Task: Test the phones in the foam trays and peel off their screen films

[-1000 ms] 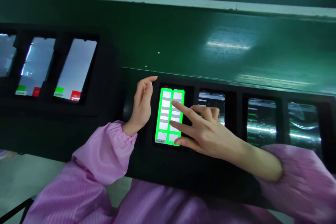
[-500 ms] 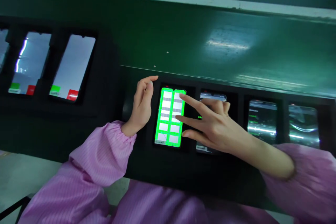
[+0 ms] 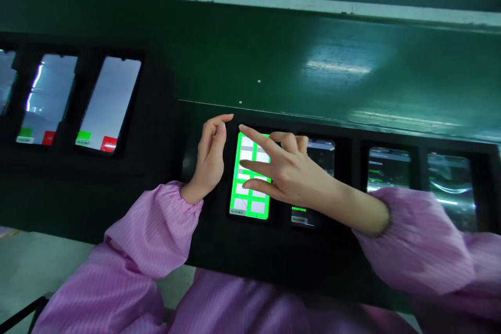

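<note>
A smartphone [image 3: 250, 207] with a lit screen of bright green lines and white blocks lies face up in front of me. My right hand [image 3: 287, 172] reaches over it from the right with three fingers spread across the screen, holding nothing. Whether every fingertip touches the glass I cannot tell. My left hand [image 3: 210, 159] rests on the dark surface just left of this phone, loosely curled with the index finger stretched out and nothing visible in it. Partly under my right hand and wrist lies a second phone [image 3: 323, 154] with a dark screen.
Further right are two more dark-screened phones [image 3: 389, 167], partly covered by my sleeve. To the left, several phones [image 3: 111, 96] with pale screens and green and red corner blocks lie in a dark tray [image 3: 156, 115]. A light strip [image 3: 250, 1] crosses the green bench [image 3: 235, 52].
My right hand has moved left across the green-lined screen, its fingertips now nearer the screen's left side. My left hand has stayed almost in place.
</note>
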Available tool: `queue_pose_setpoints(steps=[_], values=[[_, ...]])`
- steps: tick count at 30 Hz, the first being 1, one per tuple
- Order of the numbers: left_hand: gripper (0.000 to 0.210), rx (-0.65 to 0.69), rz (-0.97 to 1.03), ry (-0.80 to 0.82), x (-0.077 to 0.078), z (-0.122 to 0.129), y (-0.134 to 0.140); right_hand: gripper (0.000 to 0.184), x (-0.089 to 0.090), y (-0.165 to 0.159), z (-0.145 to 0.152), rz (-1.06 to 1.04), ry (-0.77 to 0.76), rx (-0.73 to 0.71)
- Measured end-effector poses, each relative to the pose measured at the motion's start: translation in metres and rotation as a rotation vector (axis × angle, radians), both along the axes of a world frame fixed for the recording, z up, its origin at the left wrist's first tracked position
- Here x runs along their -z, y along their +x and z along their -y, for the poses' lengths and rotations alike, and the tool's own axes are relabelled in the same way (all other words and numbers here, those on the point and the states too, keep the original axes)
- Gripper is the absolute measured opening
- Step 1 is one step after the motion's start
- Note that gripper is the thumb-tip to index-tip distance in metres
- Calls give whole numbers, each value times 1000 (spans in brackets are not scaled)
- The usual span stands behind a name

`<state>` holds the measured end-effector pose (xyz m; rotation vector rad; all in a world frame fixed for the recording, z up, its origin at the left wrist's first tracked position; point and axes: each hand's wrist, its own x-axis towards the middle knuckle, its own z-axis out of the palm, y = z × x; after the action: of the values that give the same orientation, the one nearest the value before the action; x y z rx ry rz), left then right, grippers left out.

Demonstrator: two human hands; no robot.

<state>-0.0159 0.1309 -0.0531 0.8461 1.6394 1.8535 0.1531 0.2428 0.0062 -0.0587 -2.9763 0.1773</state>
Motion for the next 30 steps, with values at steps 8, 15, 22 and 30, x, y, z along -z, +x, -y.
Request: queue_pose_setpoints(steps=[8, 15, 22, 30], values=[[40, 13, -26, -31, -1, 0, -1, 56, 3, -16, -18, -1, -66, 78], [39, 16, -5, -35, 1, 1, 0, 48, 1, 20, -41, -64, 17, 42], [38, 11, -22, -32, -2, 1, 1, 50, 0, 31, -39, -76, 45, 69], [42, -2, -48, -68, 3, -2, -4, 55, 5, 18, -14, -40, -8, 7]])
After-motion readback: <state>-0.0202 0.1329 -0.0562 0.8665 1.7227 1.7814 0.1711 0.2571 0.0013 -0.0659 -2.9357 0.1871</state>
